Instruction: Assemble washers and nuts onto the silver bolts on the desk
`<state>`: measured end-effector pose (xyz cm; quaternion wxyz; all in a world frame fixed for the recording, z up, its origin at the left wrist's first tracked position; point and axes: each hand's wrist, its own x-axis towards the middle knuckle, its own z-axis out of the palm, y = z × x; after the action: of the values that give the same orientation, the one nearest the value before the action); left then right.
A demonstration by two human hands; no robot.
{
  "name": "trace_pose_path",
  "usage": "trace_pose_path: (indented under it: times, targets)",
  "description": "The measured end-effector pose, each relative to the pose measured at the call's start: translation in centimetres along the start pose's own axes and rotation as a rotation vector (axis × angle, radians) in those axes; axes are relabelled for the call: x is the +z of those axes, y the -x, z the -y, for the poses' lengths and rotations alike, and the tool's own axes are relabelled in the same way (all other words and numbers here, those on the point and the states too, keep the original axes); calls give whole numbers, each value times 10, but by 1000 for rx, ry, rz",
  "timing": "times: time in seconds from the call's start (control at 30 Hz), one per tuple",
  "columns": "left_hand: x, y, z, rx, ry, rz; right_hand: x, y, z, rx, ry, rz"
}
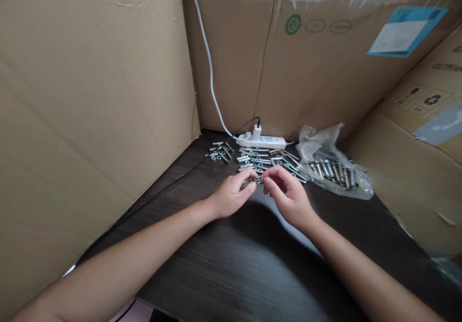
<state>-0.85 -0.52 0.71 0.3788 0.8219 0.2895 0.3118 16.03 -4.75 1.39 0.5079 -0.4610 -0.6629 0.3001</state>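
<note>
My left hand (pixel 231 194) is closed in a pinch on a small metal fastener part (pixel 258 180), mostly hidden by the fingers. My right hand (pixel 287 194) meets it from the other side, thumb and forefinger pinched at the same spot; whether it holds a separate piece is hidden. Just beyond the fingertips lie rows of metal bolts and sleeves (pixel 260 161) with nuts and washers among them. A smaller group of bolts, nuts and washers (pixel 221 152) is spread further left. To the right, a clear plastic bag (pixel 363 187) holds several assembled-looking anchor bolts (pixel 334 172).
A white power strip (pixel 277 142) with a plugged-in adapter (pixel 257 132) stands behind the bolts. Its white cable (pixel 209 62) climbs the back carton (pixel 231 62); a black cable (pixel 159 190) crosses the dark table (pixel 231 264). Cartons also wall the left (pixel 90 96) and right (pixel 415 168).
</note>
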Motion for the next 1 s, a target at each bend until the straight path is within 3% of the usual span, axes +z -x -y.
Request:
trace_pose_path:
  times: [0.2,0.3,0.63,1.0]
  targets:
    - [-4,-1,-2,-18,-177,-8,-3,-5,-2,474,-662,191]
    - [-7,-1,-3,-8,-281,-28,-6,-5,-4,592,-863,273]
    - [-8,0,-8,28,-324,-38,-3,-5,-6,604,-894,163]
    - [-8,-1,-3,-53,-421,-26,1,-4,-4,539,-767,115]
